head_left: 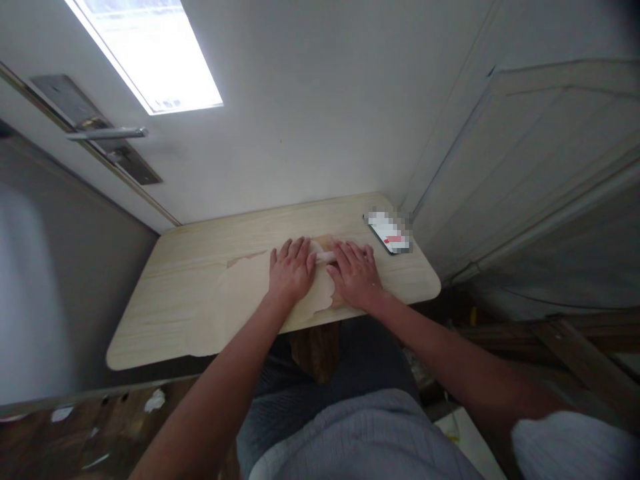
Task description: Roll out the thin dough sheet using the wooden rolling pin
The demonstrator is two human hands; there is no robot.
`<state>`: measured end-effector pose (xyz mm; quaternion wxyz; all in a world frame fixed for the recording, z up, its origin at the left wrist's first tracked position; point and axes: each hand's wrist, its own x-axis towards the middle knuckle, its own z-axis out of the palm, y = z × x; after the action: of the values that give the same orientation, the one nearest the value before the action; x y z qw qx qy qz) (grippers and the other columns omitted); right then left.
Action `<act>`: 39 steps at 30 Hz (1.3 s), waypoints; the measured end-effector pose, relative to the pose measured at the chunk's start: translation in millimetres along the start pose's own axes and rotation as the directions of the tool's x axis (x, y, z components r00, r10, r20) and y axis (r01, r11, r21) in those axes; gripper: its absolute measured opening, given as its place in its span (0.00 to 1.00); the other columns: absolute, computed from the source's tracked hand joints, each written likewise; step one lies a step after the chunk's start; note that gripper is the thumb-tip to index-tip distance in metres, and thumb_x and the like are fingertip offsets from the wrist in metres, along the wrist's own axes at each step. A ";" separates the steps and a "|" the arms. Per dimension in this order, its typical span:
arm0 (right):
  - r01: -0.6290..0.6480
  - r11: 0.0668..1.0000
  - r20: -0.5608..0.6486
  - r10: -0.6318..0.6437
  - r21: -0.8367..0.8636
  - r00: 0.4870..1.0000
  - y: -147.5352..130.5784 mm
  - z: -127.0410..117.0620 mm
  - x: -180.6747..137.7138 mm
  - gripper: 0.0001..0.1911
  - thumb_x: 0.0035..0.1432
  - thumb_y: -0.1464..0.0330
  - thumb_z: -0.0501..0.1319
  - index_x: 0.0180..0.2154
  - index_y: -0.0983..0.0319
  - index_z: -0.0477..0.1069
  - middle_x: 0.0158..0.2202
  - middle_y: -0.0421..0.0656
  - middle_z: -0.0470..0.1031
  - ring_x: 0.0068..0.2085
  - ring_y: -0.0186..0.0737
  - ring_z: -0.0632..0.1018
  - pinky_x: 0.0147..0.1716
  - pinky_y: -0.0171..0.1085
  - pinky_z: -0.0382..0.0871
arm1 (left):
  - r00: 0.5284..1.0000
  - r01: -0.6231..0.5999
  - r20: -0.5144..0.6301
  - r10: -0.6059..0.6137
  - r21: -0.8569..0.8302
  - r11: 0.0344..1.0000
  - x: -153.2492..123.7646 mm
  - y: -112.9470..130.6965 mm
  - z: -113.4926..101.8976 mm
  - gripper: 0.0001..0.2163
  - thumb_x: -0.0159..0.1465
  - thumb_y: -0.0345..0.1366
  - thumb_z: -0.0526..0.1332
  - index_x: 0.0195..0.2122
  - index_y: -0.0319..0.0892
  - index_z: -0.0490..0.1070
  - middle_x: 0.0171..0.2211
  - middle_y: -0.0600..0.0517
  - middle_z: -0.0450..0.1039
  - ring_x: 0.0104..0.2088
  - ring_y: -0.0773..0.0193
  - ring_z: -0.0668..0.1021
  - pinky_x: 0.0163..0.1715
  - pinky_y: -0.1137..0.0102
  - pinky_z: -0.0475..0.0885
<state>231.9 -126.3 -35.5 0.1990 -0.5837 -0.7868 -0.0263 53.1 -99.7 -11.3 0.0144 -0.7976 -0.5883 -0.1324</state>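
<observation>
A thin pale-beige sheet (250,293) with uneven edges lies on a small light wood-grain table (165,287). My left hand (293,270) rests palm down on the sheet's far part, fingers stretched forward. My right hand (356,270) lies palm down a little to the right, its fingers extended and slightly bent, thumb towards the left. Between the hands shows a short whitish roll-like strip (326,257); its ends disappear under my fingers, and its kind cannot be made out. A tan-orange piece (325,241) shows just beyond it. What lies beneath both palms is hidden.
A phone (387,232) with a lit screen lies at the table's right end. Behind the table stands a white door with a metal handle (107,133) and a bright window pane (160,60). Wooden boards (575,347) are at lower right; scraps (155,400) lie on the floor.
</observation>
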 end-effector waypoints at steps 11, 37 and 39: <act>-0.006 1.000 -0.005 0.006 0.024 1.000 -14.8 -15.0 -52.5 0.29 0.70 0.59 0.47 0.68 0.63 0.55 0.69 0.48 0.57 0.69 0.51 0.54 0.66 0.55 0.41 | 0.998 -0.042 -0.042 0.039 -0.083 0.996 -45.8 8.7 -2.2 0.20 0.72 0.45 0.47 0.62 0.47 0.63 0.61 0.47 0.69 0.62 0.52 0.66 0.62 0.52 0.56; 0.022 0.999 0.169 -0.029 0.042 0.985 -47.5 16.3 113.7 0.26 0.68 0.51 0.50 0.55 0.60 0.70 0.57 0.51 0.72 0.59 0.52 0.66 0.60 0.58 0.49 | 0.980 0.172 -0.104 -0.170 0.015 0.985 -48.2 -42.0 -16.7 0.17 0.70 0.45 0.49 0.52 0.45 0.70 0.48 0.43 0.75 0.50 0.49 0.73 0.50 0.56 0.64; 0.038 0.998 0.175 -0.045 0.040 0.983 -48.2 18.7 119.3 0.26 0.67 0.50 0.51 0.55 0.60 0.70 0.57 0.52 0.72 0.59 0.52 0.67 0.61 0.59 0.49 | 0.982 0.162 -0.100 -0.160 0.006 0.987 -47.1 -42.2 -17.5 0.17 0.70 0.45 0.50 0.52 0.45 0.70 0.49 0.44 0.75 0.50 0.49 0.72 0.51 0.55 0.64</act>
<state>153.3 -28.1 -2.5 0.1386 -0.5634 -0.8137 0.0357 -2.9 -133.8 -10.8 0.0386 -0.7398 -0.6503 -0.1684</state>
